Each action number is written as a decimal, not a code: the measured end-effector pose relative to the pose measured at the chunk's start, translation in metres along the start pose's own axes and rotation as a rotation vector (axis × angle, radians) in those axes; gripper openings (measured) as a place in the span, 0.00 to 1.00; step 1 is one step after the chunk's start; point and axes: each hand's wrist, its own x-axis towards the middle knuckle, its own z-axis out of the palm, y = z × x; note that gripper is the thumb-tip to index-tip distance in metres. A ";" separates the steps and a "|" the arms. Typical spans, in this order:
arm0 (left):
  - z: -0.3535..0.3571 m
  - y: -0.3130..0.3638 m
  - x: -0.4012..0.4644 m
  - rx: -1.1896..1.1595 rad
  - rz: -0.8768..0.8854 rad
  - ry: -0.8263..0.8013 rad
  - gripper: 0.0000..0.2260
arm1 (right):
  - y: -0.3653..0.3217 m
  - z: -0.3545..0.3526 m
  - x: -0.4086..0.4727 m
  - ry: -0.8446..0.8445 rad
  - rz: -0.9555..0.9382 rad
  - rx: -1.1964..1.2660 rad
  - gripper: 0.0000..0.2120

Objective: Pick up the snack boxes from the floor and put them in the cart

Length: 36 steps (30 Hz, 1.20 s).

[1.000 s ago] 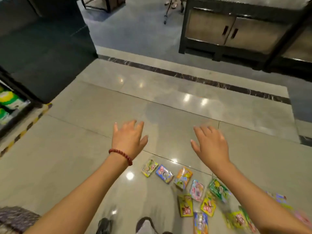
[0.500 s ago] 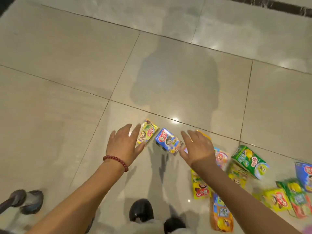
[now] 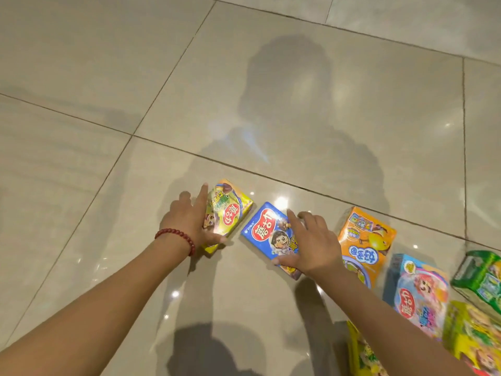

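The floor is large beige tiles, polished smooth and glossy enough to carry light spots and a soft reflection, with thin dark grout lines between them. The yellow snack box, the blue snack box and the orange snack box look like printed cardboard with a shiny coating that catches glare. The bracelet on the left wrist is a string of smooth, glossy dark red beads.
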 end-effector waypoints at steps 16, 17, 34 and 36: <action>0.012 0.001 -0.034 -0.362 0.093 0.061 0.52 | -0.013 -0.005 -0.023 -0.135 0.046 0.203 0.45; 0.003 0.003 -0.043 -0.412 0.095 0.057 0.52 | -0.017 -0.011 -0.030 -0.107 0.062 0.254 0.44; -0.336 0.036 -0.288 -1.163 0.047 0.462 0.48 | -0.131 -0.400 -0.172 0.220 0.078 0.656 0.42; -0.380 0.036 -0.319 -1.173 0.063 0.512 0.49 | -0.152 -0.449 -0.187 0.239 0.059 0.703 0.42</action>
